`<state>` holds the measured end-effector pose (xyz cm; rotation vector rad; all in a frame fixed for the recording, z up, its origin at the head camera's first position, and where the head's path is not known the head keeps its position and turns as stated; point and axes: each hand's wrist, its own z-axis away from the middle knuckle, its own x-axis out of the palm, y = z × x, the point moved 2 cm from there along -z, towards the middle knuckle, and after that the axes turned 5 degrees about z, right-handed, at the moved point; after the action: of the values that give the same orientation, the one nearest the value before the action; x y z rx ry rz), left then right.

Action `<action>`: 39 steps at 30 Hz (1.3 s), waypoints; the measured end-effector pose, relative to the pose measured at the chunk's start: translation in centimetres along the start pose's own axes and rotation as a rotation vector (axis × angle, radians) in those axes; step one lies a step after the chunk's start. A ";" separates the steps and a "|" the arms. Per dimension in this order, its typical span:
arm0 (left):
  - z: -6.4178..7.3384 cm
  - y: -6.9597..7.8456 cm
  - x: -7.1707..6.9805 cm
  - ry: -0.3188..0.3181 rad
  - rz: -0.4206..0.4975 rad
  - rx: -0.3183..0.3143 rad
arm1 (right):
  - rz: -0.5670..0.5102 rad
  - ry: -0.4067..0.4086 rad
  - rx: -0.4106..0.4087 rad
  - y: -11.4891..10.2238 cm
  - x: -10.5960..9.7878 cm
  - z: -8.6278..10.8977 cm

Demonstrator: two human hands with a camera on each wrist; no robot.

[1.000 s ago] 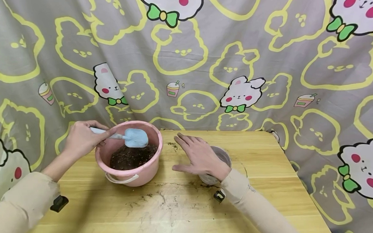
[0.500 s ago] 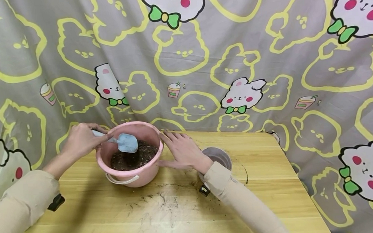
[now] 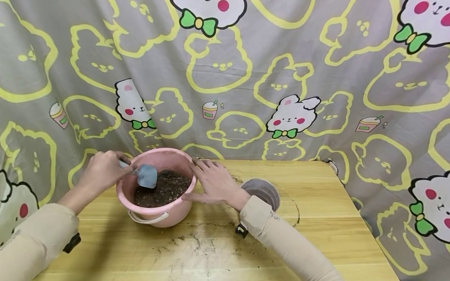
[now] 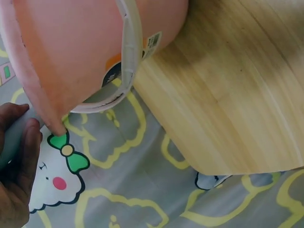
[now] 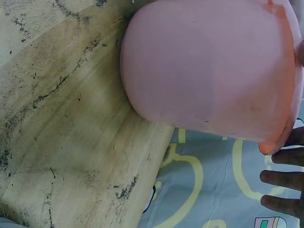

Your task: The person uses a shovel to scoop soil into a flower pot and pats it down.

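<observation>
A pink bucket (image 3: 177, 213) with a white handle (image 4: 129, 52) stands on the table, dark soil (image 3: 163, 194) inside it. Over the bucket's left rim, my left hand (image 3: 103, 170) grips a small blue hand trowel (image 3: 147, 177) by its handle. The trowel's blade is inside the bucket, just above the soil. On the opposite side, my right hand (image 3: 216, 182) rests against the rim with its fingers extended. In the right wrist view, several straight fingers (image 5: 280, 179) reach past the rim of the bucket.
A clear round container (image 3: 263, 189) stands right of the bucket, partly hidden by the right sleeve (image 3: 265, 215). Soil crumbs (image 3: 180, 237) are scattered over the wooden table (image 3: 329, 237). A patterned grey curtain (image 3: 227, 42) hangs close behind the table's far edge.
My right hand has moved left from above the clear container to the bucket's rim. The trowel blade has gone left and lower into the bucket.
</observation>
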<state>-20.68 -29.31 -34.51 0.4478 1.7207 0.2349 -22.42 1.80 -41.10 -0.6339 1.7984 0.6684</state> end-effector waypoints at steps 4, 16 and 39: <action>-0.3 0.3 0.5 0.004 -0.039 0.042 | -0.019 0.006 0.006 0.1 0.1 0.0; -1.0 0.9 2.3 -0.021 -0.037 0.054 | -0.012 0.053 -0.011 0.4 0.3 -0.3; -1.3 1.8 5.6 -0.073 0.081 0.028 | -0.026 -0.007 0.000 0.5 0.1 -0.4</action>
<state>-22.44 -25.24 -38.59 0.5411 1.6380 0.2502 -23.01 1.86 -41.07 -0.6525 1.7808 0.6525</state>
